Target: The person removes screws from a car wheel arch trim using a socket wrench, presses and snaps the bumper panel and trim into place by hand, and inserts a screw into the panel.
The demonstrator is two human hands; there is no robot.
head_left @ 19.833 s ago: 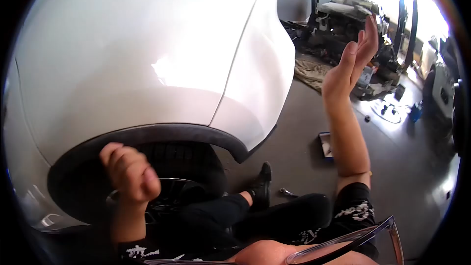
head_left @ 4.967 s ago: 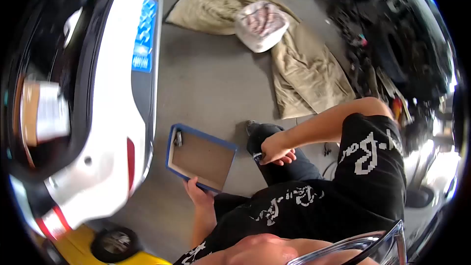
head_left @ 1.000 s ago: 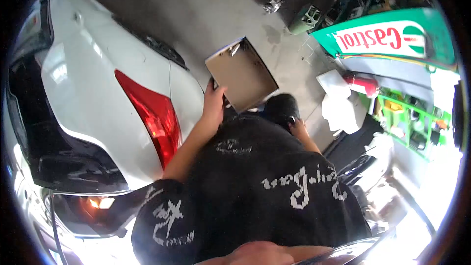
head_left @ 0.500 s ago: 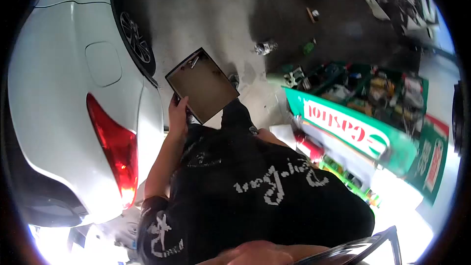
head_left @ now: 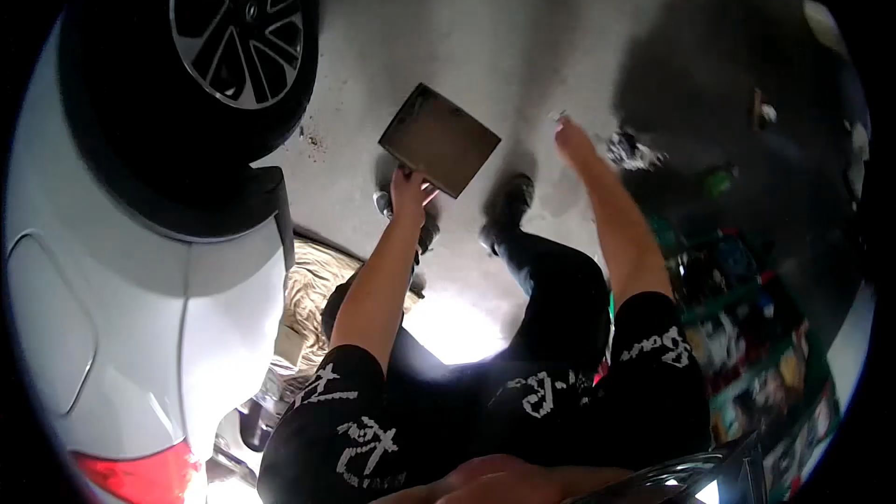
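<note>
My left hand (head_left: 409, 192) grips the near edge of a shallow, dark-rimmed tray (head_left: 441, 142) with a brownish flat bottom. The tray is out in front of me above the floor, and dark marks show along its far left side. Off to the right, my right hand (head_left: 571, 142) is closed at the end of an outstretched arm. A small pale, shiny piece (head_left: 558, 117) shows at its fingertips, too small and blurred to name. On the floor beyond that hand lies a silvery metal part (head_left: 637, 151).
A white car with a spoked wheel (head_left: 250, 19) stands at left. Beige cloth (head_left: 313, 285) lies beside it. At right is a green tool cart (head_left: 695, 252) full of items. A green object (head_left: 719, 180) and a wooden piece (head_left: 758, 108) lie on the floor.
I have moved forward along the car toward the wheel. My right hand has come into view, reaching out. The metal piece seen inside the tray earlier no longer shows there.
</note>
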